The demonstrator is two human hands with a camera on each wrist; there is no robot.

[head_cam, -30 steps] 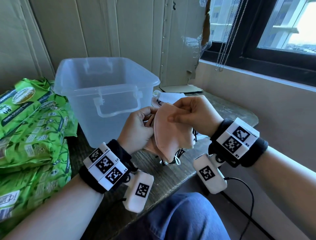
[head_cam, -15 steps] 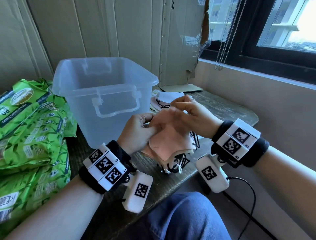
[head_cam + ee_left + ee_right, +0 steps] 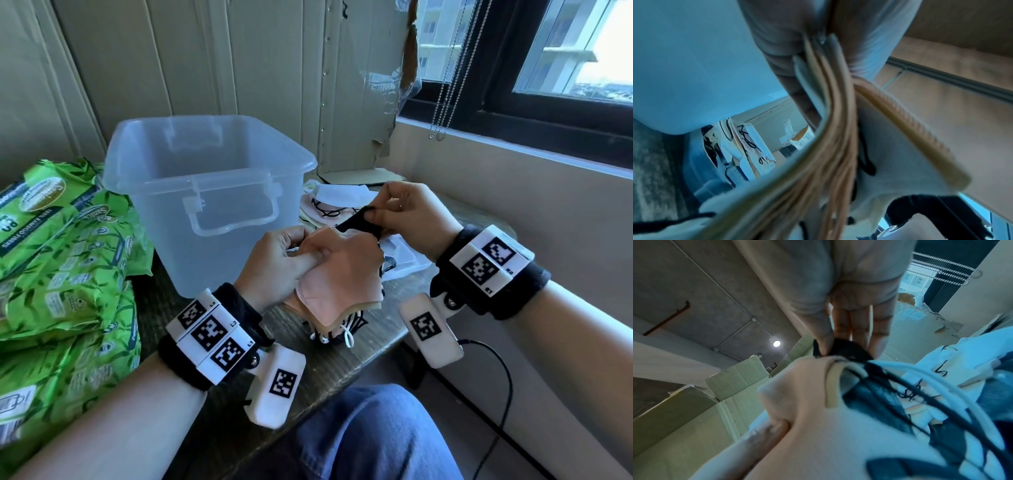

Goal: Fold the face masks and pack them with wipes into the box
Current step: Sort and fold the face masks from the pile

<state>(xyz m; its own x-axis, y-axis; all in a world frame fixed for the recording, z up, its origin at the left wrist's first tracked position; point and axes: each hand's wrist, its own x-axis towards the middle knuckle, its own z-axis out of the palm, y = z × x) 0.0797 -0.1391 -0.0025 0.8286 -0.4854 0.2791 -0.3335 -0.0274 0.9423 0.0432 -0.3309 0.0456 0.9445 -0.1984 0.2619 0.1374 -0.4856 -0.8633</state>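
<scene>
My left hand gripped a stack of folded pink masks above the near edge of the table, with the thumb pressed flat on the top mask and the fingers curled under the stack. The left wrist view showed many thin mask edges together, so I judged that several folded masks were already collected there.

One second ago both hands were on the pink mask and were closing its fold. Now my right hand had left it and had moved up and to the right. The thumb and fingers of this hand pinched one end of a black mask, and its other end lay against the top of the stack.

For me this meant that the pink mask was finished and the black one was the next to fold. More loose masks lay on the table behind my hands, just beside the box. The box looked to have nothing inside, and the green wipe packs were piled at its left. So the packing was not yet begun.
</scene>
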